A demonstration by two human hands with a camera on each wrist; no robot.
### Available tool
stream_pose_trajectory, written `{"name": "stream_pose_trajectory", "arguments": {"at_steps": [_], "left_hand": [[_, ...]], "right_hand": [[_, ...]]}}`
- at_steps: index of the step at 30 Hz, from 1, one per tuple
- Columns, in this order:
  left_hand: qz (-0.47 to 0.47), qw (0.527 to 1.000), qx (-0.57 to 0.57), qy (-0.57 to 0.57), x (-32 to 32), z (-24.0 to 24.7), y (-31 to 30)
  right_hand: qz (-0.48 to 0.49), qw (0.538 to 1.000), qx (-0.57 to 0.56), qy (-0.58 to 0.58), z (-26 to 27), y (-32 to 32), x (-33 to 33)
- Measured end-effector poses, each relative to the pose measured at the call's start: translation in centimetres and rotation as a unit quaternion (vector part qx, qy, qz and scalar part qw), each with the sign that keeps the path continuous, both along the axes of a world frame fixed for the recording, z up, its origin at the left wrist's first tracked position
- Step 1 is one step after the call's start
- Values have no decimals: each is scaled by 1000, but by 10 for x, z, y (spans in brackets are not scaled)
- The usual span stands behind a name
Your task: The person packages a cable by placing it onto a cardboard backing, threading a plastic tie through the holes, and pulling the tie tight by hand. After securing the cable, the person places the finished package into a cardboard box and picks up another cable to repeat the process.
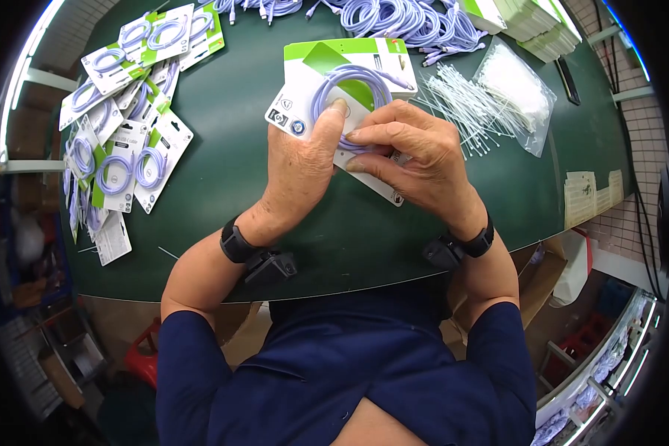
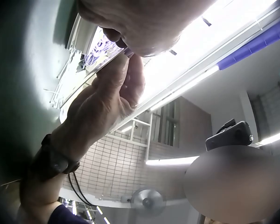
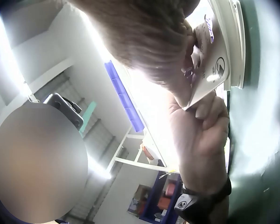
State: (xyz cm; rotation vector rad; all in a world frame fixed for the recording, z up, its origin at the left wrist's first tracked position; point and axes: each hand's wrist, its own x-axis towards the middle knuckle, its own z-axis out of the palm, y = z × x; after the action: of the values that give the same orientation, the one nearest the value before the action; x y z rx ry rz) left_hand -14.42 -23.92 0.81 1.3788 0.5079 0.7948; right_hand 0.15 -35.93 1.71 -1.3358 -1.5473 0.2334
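Note:
A lilac coiled cable (image 1: 321, 95) lies against a white and green packaging card (image 1: 293, 98), tilted above the green table. My left hand (image 1: 299, 167) grips the card from the left side, its thumb pressed over the coil. With thumb and index finger, my right hand (image 1: 427, 156) pinches the coil's lower right part; the fingers hide exactly what lies between them. Behind them stands a stack of similar cards (image 1: 383, 50). In the right wrist view the card's lower corner (image 3: 213, 74) shows close to both hands.
Finished-looking cards with coiled cables (image 1: 169, 141) are heaped at the left. Loose lilac cables (image 1: 394, 21) lie at the back. White cable ties (image 1: 457, 104) spread at the right beside a clear plastic bag (image 1: 519, 97). More stacked cards (image 1: 537, 33) stand at the back right.

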Motion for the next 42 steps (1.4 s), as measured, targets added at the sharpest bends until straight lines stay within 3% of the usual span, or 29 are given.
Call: {"name": "stream_pose_trajectory", "arguments": {"at_steps": [9,18,21,27,29,30,32,36,42], "left_hand": [[-22,998,-46,35,-1,1,3],[-1,1000,-23,19,0,-2,6],[-4,982,165,92,-4,-4,13],[6,998,67,-4,2,8,18],[19,999,39,22,-1,15,26],[26,999,26,38,-2,17,29],[37,998,29,31,-1,17,36],[68,997,42,15,1,19,39],[67,998,17,-2,0,17,39]], "right_hand": [[-13,998,-25,47,-3,2,-4],[-58,997,-22,53,-7,2,-13],[-55,998,19,33,-12,5,-18],[-73,991,115,1,3,0,6],[-200,978,60,-1,5,-7,34],[-200,978,60,-2,3,-11,51],[-266,957,-113,-34,-5,-19,82],[-300,913,-246,-125,-17,-27,102],[-280,886,-319,-190,-33,-24,100]]}}
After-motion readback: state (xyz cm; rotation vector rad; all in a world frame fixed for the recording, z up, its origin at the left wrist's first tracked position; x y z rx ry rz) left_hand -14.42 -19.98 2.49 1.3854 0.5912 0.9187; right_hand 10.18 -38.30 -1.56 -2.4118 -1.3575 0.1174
